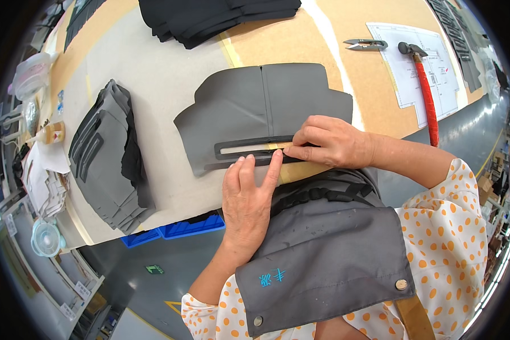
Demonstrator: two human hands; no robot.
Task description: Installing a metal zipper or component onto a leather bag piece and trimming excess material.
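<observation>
A grey shaped panel [226,105] lies flat on the table, with a long slot framed by dark strips [218,150] along its near edge. My left hand [249,198] is open, its fingertips pressing on the lower strip near the slot's right half. My right hand [331,144] is closed at that strip's right part, thumb and forefinger pinching it close beside my left forefinger. My fingers cover the slot's right end.
The table [170,39] holds stacked grey pieces [105,170], black pieces [215,14], a red-handled hammer [425,96], snips [365,44], paper patterns [442,85], white pieces [42,181] and a glue jar [54,133]. Blue crates [187,226] sit below the near edge.
</observation>
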